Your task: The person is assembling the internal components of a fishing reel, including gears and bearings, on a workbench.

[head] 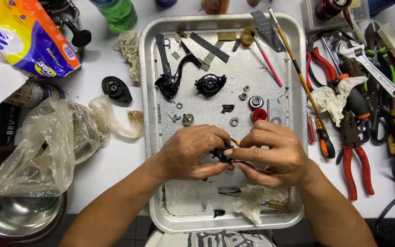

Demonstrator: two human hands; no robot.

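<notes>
Over a metal tray (155, 91), my left hand (190, 153) and my right hand (273, 153) meet around a small black mechanical part (221, 154). Both hands pinch it between fingertips. A thin orange-tipped tool (236, 142) pokes out between my right fingers. On the tray lie a black crank handle (172, 80), a black round housing (210, 84), a red ring (258, 114), washers, bearings and small screws. A crumpled white tissue (252, 201) lies at the tray's near end, below my hands.
Red-handled pliers (355, 160), a wrench (371, 68), a screwdriver and more tools crowd the table right of the tray. To the left are a crumpled plastic bag (46, 146), a black side cover (115, 89), a tissue pack, a green bottle (119, 13) and a steel bowl (17, 215).
</notes>
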